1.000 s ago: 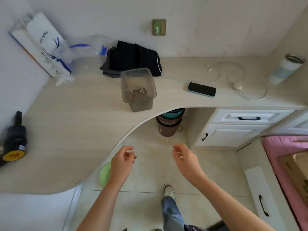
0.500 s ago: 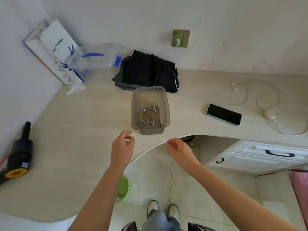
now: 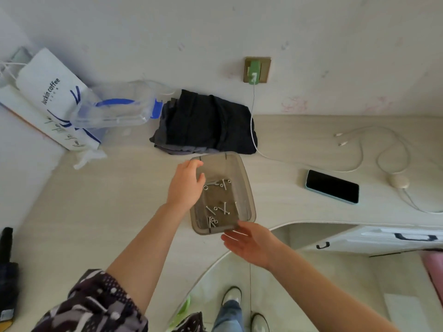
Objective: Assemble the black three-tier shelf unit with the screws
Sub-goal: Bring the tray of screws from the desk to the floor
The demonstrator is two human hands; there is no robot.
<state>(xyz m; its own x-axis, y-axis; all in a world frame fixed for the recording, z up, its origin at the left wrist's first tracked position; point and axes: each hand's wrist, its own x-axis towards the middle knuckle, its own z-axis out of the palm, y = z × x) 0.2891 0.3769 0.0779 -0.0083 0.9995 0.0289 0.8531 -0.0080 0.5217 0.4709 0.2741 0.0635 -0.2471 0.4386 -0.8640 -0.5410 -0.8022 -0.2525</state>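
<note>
Both hands [image 3: 185,185] — screw bin [image 3: 244,178]

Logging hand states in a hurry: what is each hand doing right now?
Left hand: fingers curled over the left rim of the bin, gripping it.
Right hand: open, fingers straight at the bin's near corner; contact cannot be told.

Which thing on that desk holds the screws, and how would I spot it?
On the pale wooden desk, look near its curved front edge, in front of the folded black clothes. There sits a smoky translucent plastic tub, the only container with loose silver screws inside, between the person's left hand and right hand.
</note>
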